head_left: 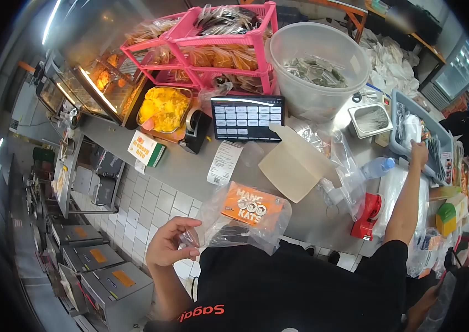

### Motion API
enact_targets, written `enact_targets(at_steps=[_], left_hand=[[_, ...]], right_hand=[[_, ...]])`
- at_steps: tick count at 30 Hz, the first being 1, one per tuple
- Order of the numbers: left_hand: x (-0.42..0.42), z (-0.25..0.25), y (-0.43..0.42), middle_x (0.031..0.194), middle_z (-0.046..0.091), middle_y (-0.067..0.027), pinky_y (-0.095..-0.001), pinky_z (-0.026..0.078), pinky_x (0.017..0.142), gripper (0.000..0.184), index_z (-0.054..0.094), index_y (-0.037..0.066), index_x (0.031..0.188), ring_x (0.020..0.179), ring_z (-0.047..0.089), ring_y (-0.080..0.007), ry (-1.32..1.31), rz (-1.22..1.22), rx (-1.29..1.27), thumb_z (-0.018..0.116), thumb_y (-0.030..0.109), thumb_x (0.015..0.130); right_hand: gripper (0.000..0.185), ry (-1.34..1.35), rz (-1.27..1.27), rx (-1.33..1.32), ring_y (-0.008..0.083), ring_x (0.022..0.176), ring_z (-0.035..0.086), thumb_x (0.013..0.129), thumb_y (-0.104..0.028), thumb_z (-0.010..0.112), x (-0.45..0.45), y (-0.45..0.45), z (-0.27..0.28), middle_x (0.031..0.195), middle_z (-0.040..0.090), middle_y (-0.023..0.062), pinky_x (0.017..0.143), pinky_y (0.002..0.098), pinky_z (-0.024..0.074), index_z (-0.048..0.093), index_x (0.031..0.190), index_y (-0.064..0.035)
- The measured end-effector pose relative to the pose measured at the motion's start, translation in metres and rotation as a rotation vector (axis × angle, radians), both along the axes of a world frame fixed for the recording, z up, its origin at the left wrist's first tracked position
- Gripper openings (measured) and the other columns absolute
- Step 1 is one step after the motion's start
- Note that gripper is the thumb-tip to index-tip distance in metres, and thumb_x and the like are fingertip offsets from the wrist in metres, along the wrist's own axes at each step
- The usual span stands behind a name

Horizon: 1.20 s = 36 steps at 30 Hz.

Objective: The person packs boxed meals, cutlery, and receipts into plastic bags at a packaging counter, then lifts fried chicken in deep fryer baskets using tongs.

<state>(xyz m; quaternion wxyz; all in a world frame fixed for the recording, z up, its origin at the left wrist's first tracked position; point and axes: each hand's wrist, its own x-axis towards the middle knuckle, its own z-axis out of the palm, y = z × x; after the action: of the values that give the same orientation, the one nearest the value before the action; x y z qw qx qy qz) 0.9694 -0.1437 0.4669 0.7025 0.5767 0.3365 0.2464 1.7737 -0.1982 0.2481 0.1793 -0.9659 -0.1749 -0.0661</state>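
Observation:
My left hand is closed, thumb and fingers around a small piece of clear plastic. Whether this is a separate packet or part of the clear plastic bag beside it, I cannot tell. Inside that bag, an orange box with white lettering lies near the counter's front edge, with something dark below it. My right hand reaches over the near side of a grey-blue bin. Its fingers look curled beside a white item in there; what they grip is hidden.
A printed receipt, tablet, open cardboard box, water bottle and red tape dispenser occupy the counter. Behind stand a pink rack and large tub. Another person's arm shows at lower right.

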Motion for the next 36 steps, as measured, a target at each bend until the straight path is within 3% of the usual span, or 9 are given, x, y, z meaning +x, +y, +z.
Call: enact_targets(at_steps=[5,9,10,17,23,25,27,29,36], left_hand=[[0.006,-0.002,0.004,0.086,0.061,-0.0100,-0.0248,0.052,0.057,0.058,0.049,-0.004,0.126,0.069,0.061,-0.0143,-0.013,-0.003,0.024,0.073,-0.006,0.073],[0.011,-0.012,0.011,0.093,0.059,-0.0120,-0.0259,0.052,0.048,0.059,0.044,-0.001,0.130,0.078,0.066,-0.0214,-0.169,0.190,0.035,0.071,0.001,0.077],[0.014,-0.016,0.016,0.097,0.058,-0.0117,-0.0250,0.052,0.048,0.061,0.042,0.000,0.131,0.082,0.066,-0.0247,-0.268,0.290,0.068,0.071,0.004,0.078],[0.038,-0.027,0.059,0.123,0.049,-0.0135,-0.0205,0.052,0.044,0.073,0.025,0.003,0.143,0.127,0.044,-0.0415,-0.459,0.253,0.165,0.067,0.019,0.086],[0.041,-0.020,0.092,0.129,0.046,-0.0162,-0.0266,0.058,0.053,0.079,0.022,0.004,0.144,0.132,0.037,-0.0410,-0.581,0.125,0.085,0.068,0.026,0.083],[0.039,-0.022,0.102,0.131,0.044,-0.0174,-0.0291,0.060,0.056,0.082,0.021,0.004,0.144,0.133,0.036,-0.0417,-0.606,0.114,0.062,0.069,0.028,0.083],[0.035,-0.027,0.110,0.133,0.042,-0.0167,-0.0296,0.060,0.057,0.082,0.019,0.004,0.144,0.133,0.035,-0.0421,-0.685,0.021,-0.008,0.068,0.028,0.083],[0.028,-0.032,0.116,0.134,0.041,-0.0160,-0.0304,0.060,0.057,0.082,0.018,0.005,0.144,0.133,0.034,-0.0426,-0.704,-0.009,-0.042,0.068,0.027,0.083],[-0.006,-0.035,0.131,0.139,0.029,-0.0169,-0.0305,0.060,0.066,0.075,0.017,0.003,0.143,0.137,0.031,-0.0374,-0.801,-0.270,-0.169,0.064,0.012,0.085]], right_hand=[[0.041,-0.098,-0.245,0.205,0.0347,0.094,0.064,0.086,-0.049,0.054,0.019,-0.001,0.032,0.098,0.070,0.0128,0.086,0.0444,0.0467,0.070,0.103,-0.0148],[0.041,-0.102,-0.266,0.811,0.0255,0.082,0.064,0.087,-0.042,0.060,0.018,-0.004,0.071,0.081,0.067,0.0104,0.074,0.0384,0.0477,0.068,0.093,-0.0013],[0.030,0.045,-0.171,0.989,0.0208,0.088,0.062,0.091,-0.024,0.057,-0.001,-0.003,0.093,0.096,0.065,0.0093,0.076,0.0333,0.0483,0.065,0.102,0.0022],[0.030,0.743,0.672,1.740,0.0198,0.104,0.061,0.095,-0.019,0.054,-0.160,0.014,0.183,0.113,0.064,0.0097,0.094,0.0336,0.0478,0.058,0.117,0.0006],[0.027,0.624,0.864,1.454,0.0178,0.095,0.065,0.092,-0.009,0.058,-0.377,0.019,0.253,0.103,0.067,0.0085,0.084,0.0292,0.0503,0.061,0.114,0.0048],[0.015,0.347,0.755,0.987,0.0192,0.088,0.067,0.083,-0.001,0.058,-0.461,0.018,0.270,0.089,0.071,0.0084,0.083,0.0311,0.0507,0.069,0.093,0.0023],[0.016,0.361,1.544,0.724,0.0259,0.096,0.065,0.070,-0.002,0.064,-0.501,0.038,0.250,0.105,0.067,0.0151,0.079,0.0327,0.0511,0.067,0.086,-0.0029],[0.017,0.190,1.675,0.389,0.0269,0.098,0.063,0.067,-0.008,0.067,-0.582,0.069,0.214,0.109,0.064,0.0129,0.078,0.0341,0.0513,0.066,0.083,-0.0047],[0.033,0.899,1.619,-0.781,0.0223,0.115,0.053,0.079,-0.020,0.062,-0.668,0.144,0.111,0.122,0.057,0.0093,0.089,0.0334,0.0470,0.061,0.110,-0.0096]])
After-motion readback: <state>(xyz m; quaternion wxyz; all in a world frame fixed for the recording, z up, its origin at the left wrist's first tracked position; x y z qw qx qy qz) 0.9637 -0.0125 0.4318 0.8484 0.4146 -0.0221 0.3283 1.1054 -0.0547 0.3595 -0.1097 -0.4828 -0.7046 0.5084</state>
